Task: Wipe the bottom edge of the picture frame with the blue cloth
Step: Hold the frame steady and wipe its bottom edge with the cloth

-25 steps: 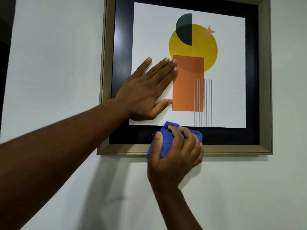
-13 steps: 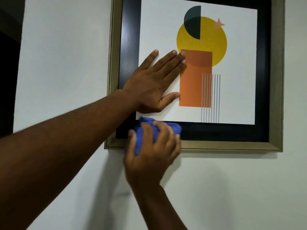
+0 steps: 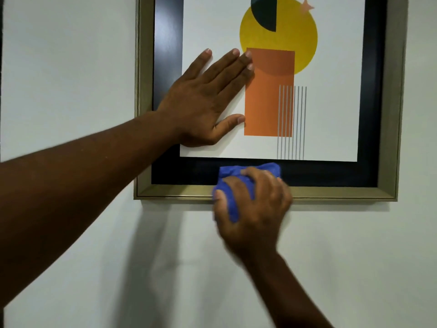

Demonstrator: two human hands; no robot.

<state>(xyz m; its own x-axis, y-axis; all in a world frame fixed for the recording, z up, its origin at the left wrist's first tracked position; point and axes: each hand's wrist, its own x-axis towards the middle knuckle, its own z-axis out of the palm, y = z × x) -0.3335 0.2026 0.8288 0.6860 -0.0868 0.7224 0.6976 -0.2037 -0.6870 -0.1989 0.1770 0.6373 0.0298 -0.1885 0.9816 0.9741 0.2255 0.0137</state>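
A picture frame [image 3: 340, 192] with a gold outer rim and black inner border hangs on a white wall; its top is cut off by the view. My left hand [image 3: 203, 102] lies flat and spread on the lower left of the print, fingers reaching the orange rectangle. My right hand [image 3: 254, 209] is closed on a bunched blue cloth [image 3: 228, 185], which is pressed against the frame's bottom edge a little left of its middle. The cloth covers part of the gold rim and the black border there. My right hand looks blurred.
The white wall [image 3: 71, 67] surrounds the frame on the left, right and below. A dark strip [image 3: 1, 43] runs down the far left edge of the view. Shadows of both arms fall on the wall under the frame.
My right hand slid the cloth left to near the frame's bottom left corner, then back right toward the middle. My left hand stayed flat on the print. The view shifted.
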